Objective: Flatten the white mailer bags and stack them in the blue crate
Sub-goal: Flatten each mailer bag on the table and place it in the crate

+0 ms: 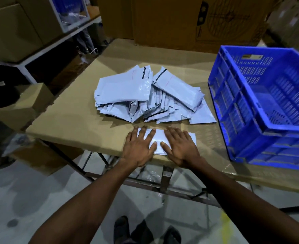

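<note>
Now both hands, left hand point(139, 148) and right hand point(181, 147), press straight, spread fingers on a mailer bag point(158, 138) lying lengthwise left-to-right.

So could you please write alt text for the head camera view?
Left hand and right hand press one white mailer bag flat at the table's near edge. Behind lies a loose mailer pile; a blue crate stands right.
</note>
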A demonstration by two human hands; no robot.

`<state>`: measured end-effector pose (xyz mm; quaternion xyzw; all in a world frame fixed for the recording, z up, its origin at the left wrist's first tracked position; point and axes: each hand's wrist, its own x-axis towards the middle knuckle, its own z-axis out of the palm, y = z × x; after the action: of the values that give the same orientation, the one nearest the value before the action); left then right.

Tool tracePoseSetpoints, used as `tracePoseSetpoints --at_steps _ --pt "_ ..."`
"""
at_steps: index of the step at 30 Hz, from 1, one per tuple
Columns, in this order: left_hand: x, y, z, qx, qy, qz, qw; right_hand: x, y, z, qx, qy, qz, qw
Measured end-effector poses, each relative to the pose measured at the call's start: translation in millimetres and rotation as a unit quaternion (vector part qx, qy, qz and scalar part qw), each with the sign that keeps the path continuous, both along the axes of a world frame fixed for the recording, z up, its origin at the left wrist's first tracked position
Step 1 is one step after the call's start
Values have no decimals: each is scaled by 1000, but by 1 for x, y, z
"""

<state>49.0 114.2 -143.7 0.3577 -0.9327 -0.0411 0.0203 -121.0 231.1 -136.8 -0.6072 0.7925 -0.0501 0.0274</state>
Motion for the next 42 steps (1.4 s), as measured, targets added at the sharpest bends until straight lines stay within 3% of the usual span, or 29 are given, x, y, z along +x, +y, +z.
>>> tracePoseSetpoints --at_steps 3,6,8,12,15,21,23,25,28,33,38,42 --pt "1 -1 1 2 -4 -9 1000 -17 17 -3 -20 -1 -28 999" --pt "2 -4 3 10 -9 -17 1000 -29 29 4 27 -11 -35 999" --pt "1 -6 3 17 -10 -26 999 -35 35 9 60 7 0 998" --pt "0 -12 4 48 -14 -31 998 -40 36 10 24 -2 103 994" --pt "3 -10 9 77 1 -54 996 -38 33 13 17 10 116 993" --pt "7 -13 10 24 19 -101 994 -33 32 21 -7 15 103 995" --pt "6 -17 9 36 54 -82 994 -30 37 21 -49 83 170 981" --pt "5 -19 8 45 81 -71 993 -29 45 21 -72 184 276 941" --pt "4 -17 8 63 105 -76 990 -31 48 20 -99 239 350 900" --pt "10 -15 1 57 143 -82 985 -42 29 19 -92 197 313 925" --pt "16 0 2 22 199 70 977 -46 29 46 -141 163 283 935" --pt "17 5 -2 -2 212 102 972 -50 33 56 -170 105 255 946"
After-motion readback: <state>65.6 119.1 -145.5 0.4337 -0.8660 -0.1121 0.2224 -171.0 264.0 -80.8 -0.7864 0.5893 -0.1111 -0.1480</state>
